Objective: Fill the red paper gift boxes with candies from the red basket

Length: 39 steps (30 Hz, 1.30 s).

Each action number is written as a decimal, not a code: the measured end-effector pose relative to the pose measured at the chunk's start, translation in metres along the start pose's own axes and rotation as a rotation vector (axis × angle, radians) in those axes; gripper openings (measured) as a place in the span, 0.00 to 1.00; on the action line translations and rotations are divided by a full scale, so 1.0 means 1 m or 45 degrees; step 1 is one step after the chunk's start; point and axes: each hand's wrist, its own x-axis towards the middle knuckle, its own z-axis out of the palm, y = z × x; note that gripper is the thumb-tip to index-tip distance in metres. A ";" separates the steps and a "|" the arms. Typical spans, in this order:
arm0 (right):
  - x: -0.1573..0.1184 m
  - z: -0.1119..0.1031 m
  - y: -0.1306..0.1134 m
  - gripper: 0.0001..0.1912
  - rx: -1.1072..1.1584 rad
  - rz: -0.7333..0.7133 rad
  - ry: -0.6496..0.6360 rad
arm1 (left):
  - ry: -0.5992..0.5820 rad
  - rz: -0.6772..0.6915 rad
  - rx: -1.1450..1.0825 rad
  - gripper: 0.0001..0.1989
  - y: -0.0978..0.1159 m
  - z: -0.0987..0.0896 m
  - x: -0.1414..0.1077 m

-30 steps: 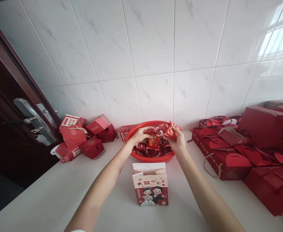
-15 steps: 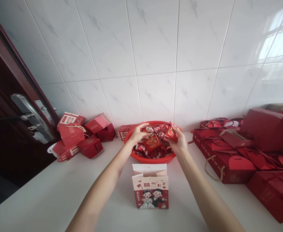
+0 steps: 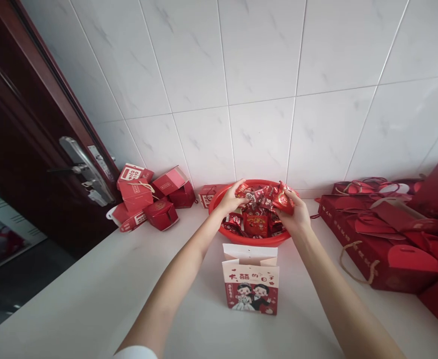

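Note:
A red plastic basket [image 3: 254, 241] full of wrapped candies [image 3: 267, 198] stands against the wall. My right hand [image 3: 298, 215] is closed on a shiny red candy packet [image 3: 283, 198] at the basket's right side. Over the left rim reaches my left hand [image 3: 231, 199], its thumb and fingers apart among the candies; its fingertips are partly hidden. A flat red packet [image 3: 255, 224] lies in the basket's front middle. Just in front of the basket, between my forearms, an upright paper gift box [image 3: 252, 289] with a cartoon couple has its top open.
Several small red boxes [image 3: 161, 214] are piled at the left, near a dark door [image 3: 28, 149] with a metal handle [image 3: 86, 169]. On the right, larger red gift boxes [image 3: 387, 264] with rope handles crowd the white table [image 3: 166, 319]. A tiled wall [image 3: 200, 134] closes off the back.
The camera has turned, so the whole scene sits further right. In the basket the flat red packet, tilted before, now lies straighter and lower. My right hand still holds its packet.

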 end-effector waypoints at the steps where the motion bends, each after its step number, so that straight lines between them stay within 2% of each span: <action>1: -0.001 0.001 -0.001 0.05 0.000 0.008 0.000 | -0.004 0.016 0.016 0.42 0.000 0.000 0.000; 6: -0.004 0.003 -0.001 0.05 -0.023 0.006 0.044 | -0.035 0.007 0.018 0.47 0.000 0.000 0.000; 8: -0.003 0.002 0.000 0.05 -0.021 -0.009 0.014 | -0.032 -0.007 0.042 0.47 -0.001 0.000 0.002; 12: -0.001 0.000 0.002 0.05 -0.018 -0.015 -0.077 | 0.028 0.096 0.205 0.35 -0.002 -0.002 0.006; 16: -0.003 0.002 0.001 0.05 0.014 0.008 -0.030 | 0.036 0.094 0.265 0.26 -0.005 -0.003 0.009; 19: -0.004 0.004 0.000 0.05 0.025 0.026 -0.025 | 0.016 0.103 0.200 0.24 -0.007 -0.003 0.011; 22: -0.003 0.003 0.000 0.05 0.020 0.045 -0.071 | -0.033 0.102 0.114 0.26 -0.009 -0.003 0.011; 25: 0.000 0.001 0.002 0.04 0.005 0.042 -0.119 | -0.094 0.096 0.078 0.23 -0.007 -0.003 0.010; 28: 0.003 -0.001 0.003 0.04 -0.003 0.051 -0.119 | -0.089 0.092 0.076 0.21 -0.005 -0.002 0.008; 34: 0.003 -0.002 0.003 0.05 0.018 0.048 -0.137 | -0.059 0.028 0.078 0.25 -0.001 0.000 0.004; 39: -0.002 0.000 0.002 0.04 -0.012 0.090 -0.187 | -0.009 0.062 0.031 0.32 0.009 0.004 -0.001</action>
